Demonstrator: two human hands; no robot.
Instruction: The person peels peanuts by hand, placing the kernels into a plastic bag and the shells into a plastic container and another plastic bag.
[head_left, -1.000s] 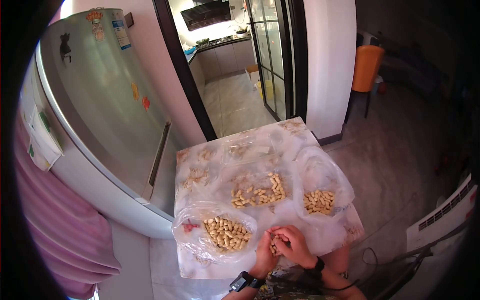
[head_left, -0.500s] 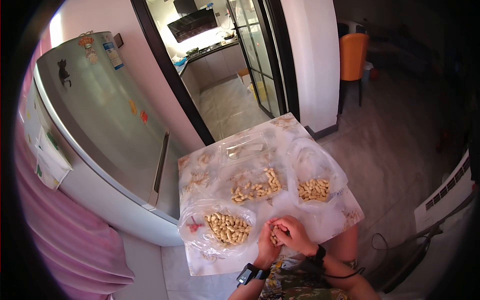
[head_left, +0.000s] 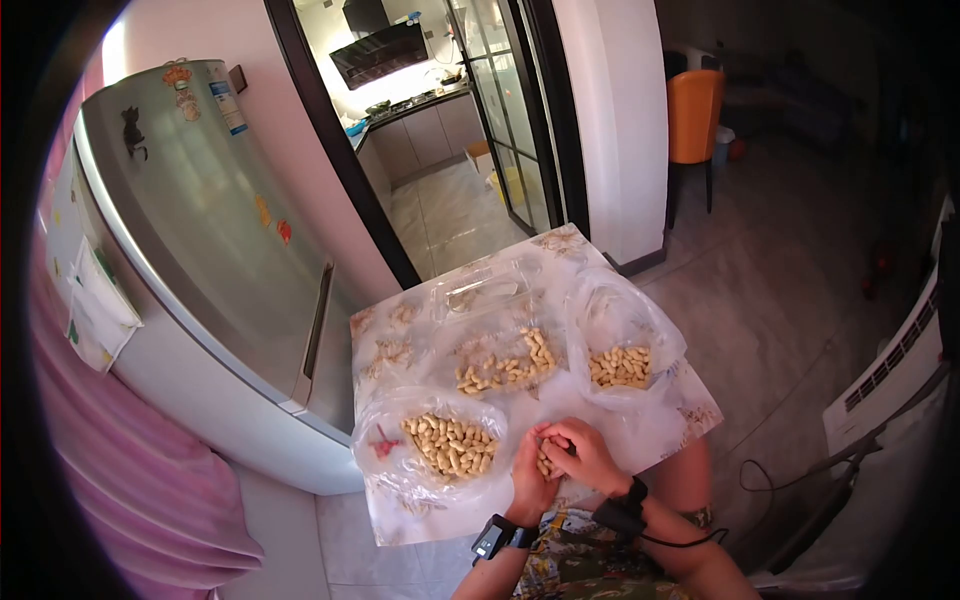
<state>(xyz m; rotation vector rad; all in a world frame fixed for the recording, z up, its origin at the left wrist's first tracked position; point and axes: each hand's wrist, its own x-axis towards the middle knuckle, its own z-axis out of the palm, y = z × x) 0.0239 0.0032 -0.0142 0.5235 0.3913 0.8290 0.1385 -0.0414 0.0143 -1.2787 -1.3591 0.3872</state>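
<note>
**Hands stay locked on the peanuts; only the view drifts**

Since the earlier frames almost nothing on the worktop has moved. The whole scene has slid a little in the picture as the head shifted, and the two hands are still pressed together at the lower centre of the frame. The work in hand seems to be at the same stage, with the same few nuts between the fingers.

The left hand (head_left: 527, 472) is curled like a cup around a handful of peanuts (head_left: 545, 465). The right hand (head_left: 588, 455) folds over it from the right of the frame, its fingers bent down and pinching at that same handful. Both grips are closed on the nuts, and neither is spread. Whether one nut is singled out is too small to tell. Each wrist wears a dark band.

Just left of the hands lies an open plastic bag (head_left: 400, 470) holding a heap of peanuts. Above the hands, at mid-frame, a looser row of nuts (head_left: 505, 368) sits on clear plastic. To the upper right a second bag (head_left: 620, 320) holds a smaller heap. Beyond these is a clear container (head_left: 482, 290), apparently without nuts.

All this rests on a small worktop (head_left: 385, 325) covered with a flowered sheet. A grey fridge (head_left: 220, 230) fills the left of the frame, and an orange chair (head_left: 692, 105) stands far off at the upper right.
</note>
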